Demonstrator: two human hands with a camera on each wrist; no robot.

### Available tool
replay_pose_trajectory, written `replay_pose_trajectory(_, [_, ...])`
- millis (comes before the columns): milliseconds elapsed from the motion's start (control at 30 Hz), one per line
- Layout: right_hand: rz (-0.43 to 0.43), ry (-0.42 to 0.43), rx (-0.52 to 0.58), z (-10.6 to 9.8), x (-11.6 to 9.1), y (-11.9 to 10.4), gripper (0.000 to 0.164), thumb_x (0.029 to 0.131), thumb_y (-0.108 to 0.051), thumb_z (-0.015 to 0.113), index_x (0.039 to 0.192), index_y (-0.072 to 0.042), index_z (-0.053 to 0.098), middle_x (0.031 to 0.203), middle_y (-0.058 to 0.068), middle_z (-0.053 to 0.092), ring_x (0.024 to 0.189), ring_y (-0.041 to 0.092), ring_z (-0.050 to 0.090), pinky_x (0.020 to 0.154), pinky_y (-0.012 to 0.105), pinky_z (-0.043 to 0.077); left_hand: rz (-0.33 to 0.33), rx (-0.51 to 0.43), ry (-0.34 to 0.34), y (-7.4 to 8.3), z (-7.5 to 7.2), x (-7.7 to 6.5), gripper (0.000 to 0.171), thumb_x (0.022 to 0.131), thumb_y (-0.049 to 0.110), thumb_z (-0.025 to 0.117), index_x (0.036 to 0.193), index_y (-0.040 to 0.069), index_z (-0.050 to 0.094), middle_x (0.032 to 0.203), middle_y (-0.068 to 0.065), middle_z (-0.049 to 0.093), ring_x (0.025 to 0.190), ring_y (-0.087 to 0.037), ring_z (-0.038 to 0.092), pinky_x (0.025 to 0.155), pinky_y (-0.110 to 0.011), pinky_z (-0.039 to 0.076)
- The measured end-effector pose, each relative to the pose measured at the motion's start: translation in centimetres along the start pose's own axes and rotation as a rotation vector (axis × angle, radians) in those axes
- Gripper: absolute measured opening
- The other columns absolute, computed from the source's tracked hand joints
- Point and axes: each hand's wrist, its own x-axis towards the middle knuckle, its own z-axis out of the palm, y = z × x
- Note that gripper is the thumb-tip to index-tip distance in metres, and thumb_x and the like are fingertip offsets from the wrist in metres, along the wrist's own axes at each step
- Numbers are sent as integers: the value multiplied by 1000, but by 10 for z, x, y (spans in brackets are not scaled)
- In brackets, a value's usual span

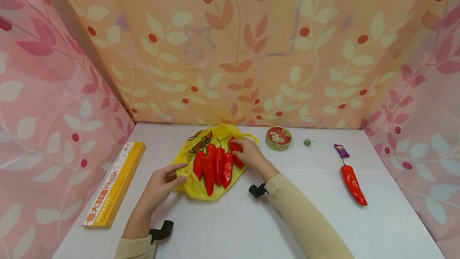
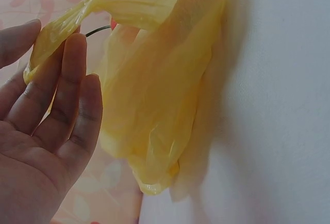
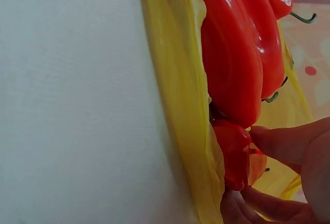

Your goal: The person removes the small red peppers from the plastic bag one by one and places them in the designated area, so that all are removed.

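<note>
Several shiny red chili peppers (image 1: 209,171) with green stems lie in a yellow plastic bag (image 1: 201,196), its mouth facing the person. My left hand (image 1: 161,183) is at the bag's left edge. In the left wrist view that hand (image 2: 46,126) holds a fold of the bag (image 2: 154,95) between thumb and fingers. At the bag's right side, my right hand (image 1: 251,156) grips the rightmost pepper (image 1: 235,147). The right wrist view shows the thumb and fingers on either side of this pepper (image 3: 232,152), beside the larger peppers (image 3: 232,53).
A yellow and white pasta box (image 1: 115,185) lies at the left. Behind the right hand stands a round red and gold tin (image 1: 278,138). Farther right are a small green ball-like item (image 1: 307,142), a purple packet (image 1: 341,151) and another red chili pepper (image 1: 353,185). Patterned curtains (image 1: 233,51) enclose the table.
</note>
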Motion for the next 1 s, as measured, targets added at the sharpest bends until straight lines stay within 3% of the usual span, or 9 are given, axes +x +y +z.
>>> replay_pose_trajectory(167, [24, -21, 3, -4, -5, -4, 42, 93, -15, 71, 135, -18, 66, 135, 12, 63, 103, 26, 58, 80, 37, 58, -9, -1, 0, 0, 1, 0, 48, 93, 27, 74, 138, 13, 63, 134, -12, 65, 105, -17, 68, 86, -22, 55])
replay_pose_trajectory(400, [64, -72, 45, -18, -20, -9, 56, 89, -13, 72, 142, -24, 59, 128, 10, 64, 106, 25, 60, 83, 37, 59, -22, -1, -4, -1, 1, 0, 48, 94, 26, 74, 138, 12, 62, 138, -12, 63, 110, -21, 67, 86, -21, 55])
replay_pose_trajectory(600, [71, -131, 102, -26, -37, -12, 63, 88, -20, 74, 147, -25, 54, 125, 10, 62, 106, 27, 59, 77, 36, 60, -21, 6, 1, -1, -1, 0, 47, 94, 26, 73, 138, 12, 63, 139, -13, 62, 113, -24, 67, 86, -20, 54])
replay_pose_trajectory(767, [68, -104, 120, -33, -54, -10, 61, 89, -25, 71, 146, -33, 53, 133, 10, 57, 108, 27, 57, 74, 36, 61, -23, 4, -7, -2, -1, 1, 48, 94, 29, 73, 138, 13, 63, 137, -14, 63, 112, -22, 67, 86, -20, 55])
replay_pose_trajectory(1000, [51, -59, 172, -52, -75, -3, 57, 92, -29, 71, 146, -26, 53, 122, 7, 63, 103, 26, 61, 68, 32, 61, -24, -1, -4, -1, -1, 1, 48, 94, 28, 73, 138, 12, 63, 133, -14, 66, 108, -18, 68, 86, -20, 55])
